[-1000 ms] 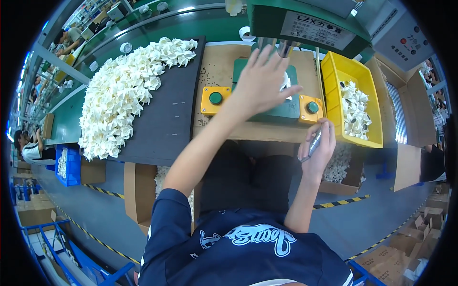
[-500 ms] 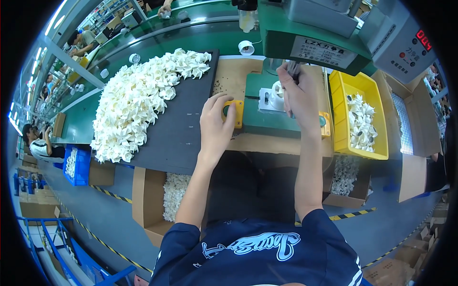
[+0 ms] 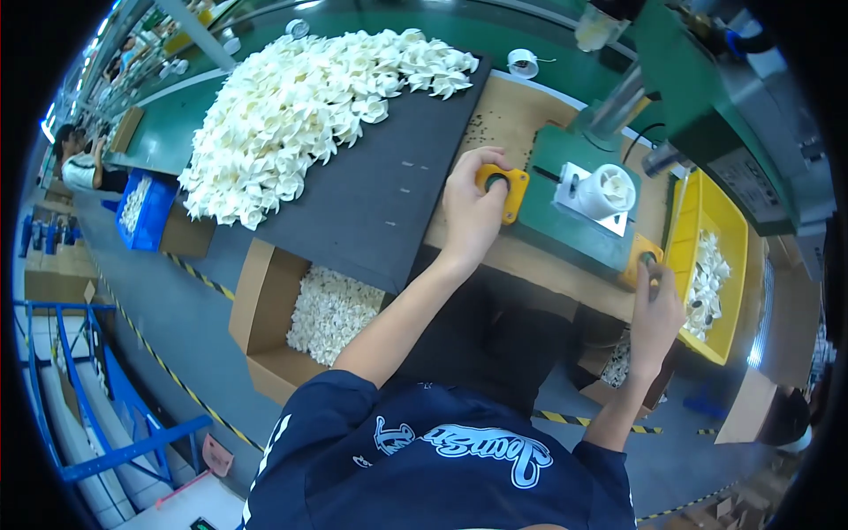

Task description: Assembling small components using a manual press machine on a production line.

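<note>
My left hand point(image 3: 471, 212) curls round a yellow button box point(image 3: 518, 196), its thumb on the dark push button. At a second yellow button box point(image 3: 634, 267), my right hand point(image 3: 658, 318) has its fingers bent close together with the tips at the button. Between the two boxes a green press base point(image 3: 570, 225) carries a metal plate point(image 3: 574, 196) with a round white holder point(image 3: 596, 196) on it. A white petal-shaped part point(image 3: 617, 185) shows inside the holder's mouth. The press's green head point(image 3: 729, 163) leans over from the right.
White petal-shaped parts point(image 3: 291, 115) are heaped on a black board point(image 3: 389, 177) at left. On the right, a yellow bin point(image 3: 729, 318) holds more. A cardboard box point(image 3: 265, 305) of white pieces stands below the board. A white spool-like piece point(image 3: 522, 62) lies behind.
My right hand has left the white holder and come down to the right button box. My left thumb has moved onto the left button. The whole view has turned and shifted.
</note>
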Demonstrator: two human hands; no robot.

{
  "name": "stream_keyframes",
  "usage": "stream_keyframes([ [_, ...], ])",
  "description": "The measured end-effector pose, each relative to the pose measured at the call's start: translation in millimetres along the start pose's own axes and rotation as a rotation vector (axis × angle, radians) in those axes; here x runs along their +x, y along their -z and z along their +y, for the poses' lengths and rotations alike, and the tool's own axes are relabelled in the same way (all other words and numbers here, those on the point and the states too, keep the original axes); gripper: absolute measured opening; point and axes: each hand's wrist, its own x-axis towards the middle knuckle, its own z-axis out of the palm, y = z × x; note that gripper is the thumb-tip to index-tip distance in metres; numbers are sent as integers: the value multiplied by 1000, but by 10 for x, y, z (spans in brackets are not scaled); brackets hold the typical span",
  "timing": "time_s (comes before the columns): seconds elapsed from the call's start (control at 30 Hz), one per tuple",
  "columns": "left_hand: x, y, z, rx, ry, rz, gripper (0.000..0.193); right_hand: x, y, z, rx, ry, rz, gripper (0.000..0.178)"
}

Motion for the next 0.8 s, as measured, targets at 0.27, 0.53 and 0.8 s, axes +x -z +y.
stream_keyframes([
  [0.27,38,325,167,197,-45,-196,16,-56,-86,80,122,130,167,18],
  [0.53,1015,1585,-186,1401,-692,-25,18,-1348,-413,-177,1666,-957,-573,32],
  [0.8,1127,1623,-230,1382,-675,-241,23,-1897,-1033,0,1781,-2162,-292,28],
])
